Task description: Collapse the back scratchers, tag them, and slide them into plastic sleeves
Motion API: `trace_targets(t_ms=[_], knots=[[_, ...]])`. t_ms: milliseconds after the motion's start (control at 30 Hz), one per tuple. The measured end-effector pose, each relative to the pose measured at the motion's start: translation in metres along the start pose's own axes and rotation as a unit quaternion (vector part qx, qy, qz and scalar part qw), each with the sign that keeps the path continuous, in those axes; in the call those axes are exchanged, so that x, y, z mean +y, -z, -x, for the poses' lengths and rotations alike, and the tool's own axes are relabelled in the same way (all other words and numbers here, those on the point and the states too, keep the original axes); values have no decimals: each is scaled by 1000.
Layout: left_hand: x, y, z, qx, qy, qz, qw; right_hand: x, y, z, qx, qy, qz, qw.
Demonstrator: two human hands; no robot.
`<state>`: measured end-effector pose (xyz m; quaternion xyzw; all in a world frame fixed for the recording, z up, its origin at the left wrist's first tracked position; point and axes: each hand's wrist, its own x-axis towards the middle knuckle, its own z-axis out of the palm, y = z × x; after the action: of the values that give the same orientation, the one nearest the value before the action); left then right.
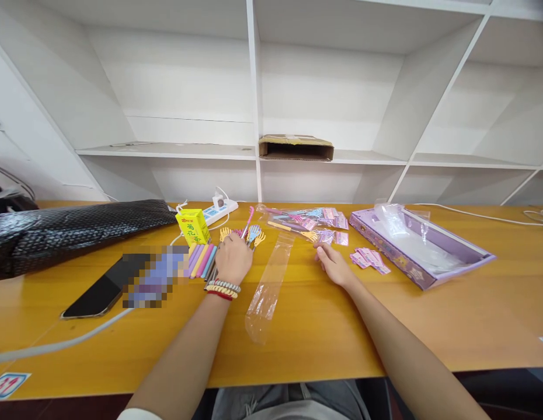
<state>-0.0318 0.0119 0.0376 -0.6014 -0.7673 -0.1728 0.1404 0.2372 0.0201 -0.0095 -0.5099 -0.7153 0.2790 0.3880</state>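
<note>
Left hand (233,258) is closed around a bunch of small hand-shaped sticks (254,234) near the juice carton (193,227); right hand (331,262) rests spread flat on the tabletop (324,326); loosely bunched, the sticks could slip and scatter

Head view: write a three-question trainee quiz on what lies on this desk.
1. True or false: the left hand rests on a bunch of hand-shaped sticks.
2. Which thing lies flat between the two hands? A) the clear plastic sleeve B) a pair of scissors C) a roll of tape
3. Fill in: the yellow drink carton stands beside the white ____.

Key
1. True; its fingers lie over the sticks near the pastel bars.
2. A; the right hand lies open on the desk, holding nothing.
3. Power strip.
</note>
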Motion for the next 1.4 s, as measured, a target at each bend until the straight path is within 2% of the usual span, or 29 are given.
trace_targets(t_ms=[200,400,567,767,867,967,1067,1133,1267,1400], knots=[[-12,9,-6,-65,44,-16,997,-7,2,2,-26,-1,-1,1000],[-11,17,-3,-110,62,-10,992,-9,3,2,-38,10,23,999],[-13,17,-4,-166,69,-2,984,-8,3,1,-47,6,50,998],[-20,10,-8,-168,69,6,983,-8,3,2,-57,12,63,996],[-17,9,-7,-115,36,1,993,-8,2,1,-58,16,63,996],[-5,9,0,-56,-51,11,997,-9,2,1,-60,19,57,996],[14,8,14,-75,-143,45,986,-9,2,2,-62,20,56,996],[26,6,25,-93,-179,43,978,-9,2,2,-63,21,58,996],[39,3,41,-118,-174,27,977,-8,2,1,-65,23,59,996],[38,2,44,-162,-174,31,971,-7,2,1,-67,19,66,995]])
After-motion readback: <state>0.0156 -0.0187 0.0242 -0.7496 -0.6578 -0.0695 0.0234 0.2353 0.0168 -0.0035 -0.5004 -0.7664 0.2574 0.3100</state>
